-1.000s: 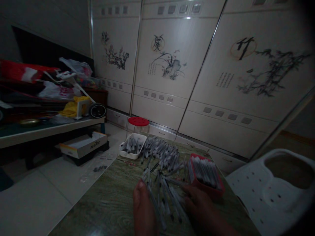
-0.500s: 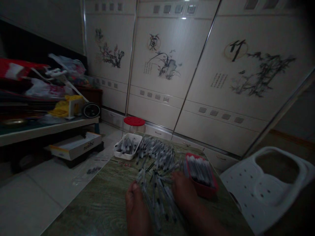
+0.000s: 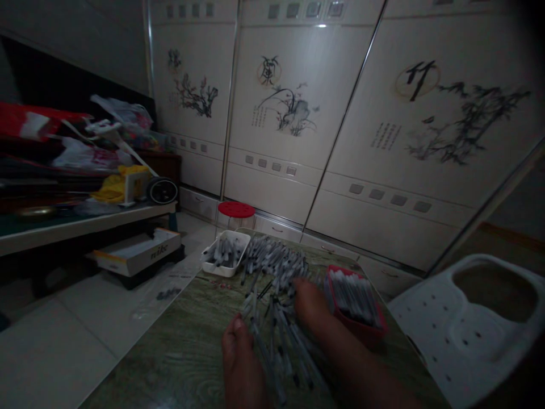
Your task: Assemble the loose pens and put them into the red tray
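Note:
A loose pile of grey pen-like sticks (image 3: 275,264) lies on a green wood-grain table (image 3: 179,352). My left hand (image 3: 239,360) sits at the near edge with its fingers together, holding a bundle of these sticks (image 3: 276,346) that runs along its right side. My right hand (image 3: 313,309) reaches forward onto the near part of the pile, its fingertips buried among the sticks. Just right of that hand a red tray (image 3: 361,329) holds sticks laid side by side. A white tray (image 3: 225,254) with more sticks stands at the table's far left corner.
A white perforated plastic seat (image 3: 468,329) stands close on the right. A red-topped stool (image 3: 236,211) stands behind the table before the painted wardrobe doors (image 3: 298,113). At left a cluttered low bench (image 3: 85,218) has an open box (image 3: 136,253) under it on the tiled floor.
My right hand has moved forward and leftward from beside the red tray onto the pile. The left hand has kept its place by the bundle. The view has shifted slightly.

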`<state>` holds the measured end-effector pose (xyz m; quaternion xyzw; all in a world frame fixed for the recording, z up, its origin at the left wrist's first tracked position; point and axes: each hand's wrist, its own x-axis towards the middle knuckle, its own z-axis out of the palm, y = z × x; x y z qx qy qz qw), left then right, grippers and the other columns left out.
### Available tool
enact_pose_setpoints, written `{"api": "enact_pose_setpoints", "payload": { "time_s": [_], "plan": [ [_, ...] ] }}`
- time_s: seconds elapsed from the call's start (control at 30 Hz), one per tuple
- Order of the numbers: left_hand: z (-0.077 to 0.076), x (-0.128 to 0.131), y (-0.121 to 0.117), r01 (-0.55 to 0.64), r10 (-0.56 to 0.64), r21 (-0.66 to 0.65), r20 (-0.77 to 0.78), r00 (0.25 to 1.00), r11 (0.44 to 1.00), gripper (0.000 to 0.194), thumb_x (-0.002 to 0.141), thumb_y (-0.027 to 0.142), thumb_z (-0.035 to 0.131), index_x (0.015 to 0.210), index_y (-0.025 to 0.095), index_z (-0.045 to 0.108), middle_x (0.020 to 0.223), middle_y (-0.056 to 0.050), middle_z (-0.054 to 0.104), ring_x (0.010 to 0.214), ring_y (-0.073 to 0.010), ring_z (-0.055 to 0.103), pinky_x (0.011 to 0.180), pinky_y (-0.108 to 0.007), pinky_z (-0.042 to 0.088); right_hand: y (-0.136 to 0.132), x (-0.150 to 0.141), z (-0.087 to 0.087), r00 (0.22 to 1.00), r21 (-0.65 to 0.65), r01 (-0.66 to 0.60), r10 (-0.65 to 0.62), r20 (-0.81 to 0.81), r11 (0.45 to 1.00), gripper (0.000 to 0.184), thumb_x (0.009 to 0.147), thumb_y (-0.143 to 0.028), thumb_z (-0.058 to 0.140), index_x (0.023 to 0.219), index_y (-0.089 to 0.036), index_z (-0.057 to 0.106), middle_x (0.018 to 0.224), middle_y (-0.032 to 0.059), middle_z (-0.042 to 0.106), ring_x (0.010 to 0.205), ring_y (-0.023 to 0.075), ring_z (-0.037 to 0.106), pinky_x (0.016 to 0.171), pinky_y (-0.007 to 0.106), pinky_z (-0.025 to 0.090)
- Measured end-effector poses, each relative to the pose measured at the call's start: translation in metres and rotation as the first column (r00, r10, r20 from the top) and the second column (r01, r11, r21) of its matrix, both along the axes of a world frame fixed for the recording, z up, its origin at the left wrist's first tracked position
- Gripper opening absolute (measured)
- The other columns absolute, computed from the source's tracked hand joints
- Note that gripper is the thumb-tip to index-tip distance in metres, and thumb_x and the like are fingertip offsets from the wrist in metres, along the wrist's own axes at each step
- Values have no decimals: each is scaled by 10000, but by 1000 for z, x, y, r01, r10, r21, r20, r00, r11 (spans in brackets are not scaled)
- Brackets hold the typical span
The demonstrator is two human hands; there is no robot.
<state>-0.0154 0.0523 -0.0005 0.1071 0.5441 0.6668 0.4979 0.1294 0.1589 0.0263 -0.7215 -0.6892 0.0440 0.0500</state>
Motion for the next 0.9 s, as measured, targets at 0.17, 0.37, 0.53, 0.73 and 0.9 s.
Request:
{"api": "enact_pose_setpoints", "payload": {
  "time_s": [0.17,0.37,0.53,0.73,0.9],
  "plan": [
    [-10,-1,0,14,-14,16,33,999,1000,564,1026,659,456,1402,264,600,1508,-121,603,1418,-301,561,1244,-524,379,-13,-2,5,1000,12,-21,21,-4,1000,321,1034,-368,685,1309,-203,670,1341,94,689,1120,252,707,954,473,612],
    [-15,-3,0,-18,17,53,26,1000,998,537,1033,635,469,1387,252,595,1540,-117,578,1461,-276,520,1266,-491,356,-39,-14,4,996,-84,-84,81,-41,993,161,1018,-308,665,1087,-184,740,1124,63,761,1014,231,726,871,394,575],
    [-16,-2,1,-46,42,68,67,997,997,562,1031,671,440,1390,266,592,1577,-106,553,1482,-280,502,1282,-498,332,-47,-21,7,993,-112,-111,105,-53,988,157,920,-234,623,909,-227,779,982,65,813,934,240,753,676,293,411],
    [-12,1,1,-85,78,63,108,991,994,596,1044,665,413,1426,233,565,1603,-133,528,1489,-288,494,1295,-498,310,-36,-41,13,989,-76,-132,126,-81,988,187,1005,-238,576,1000,-232,763,1039,49,805,986,227,747,764,305,493],
    [-8,1,1,-103,93,71,130,987,992,610,1041,670,420,1430,222,561,1612,-134,518,1494,-293,486,1298,-495,306,-16,-64,9,979,-82,-189,182,-87,979,289,1036,-376,681,1264,-198,689,1286,84,713,1086,240,716,940,460,612]
  ]
}}
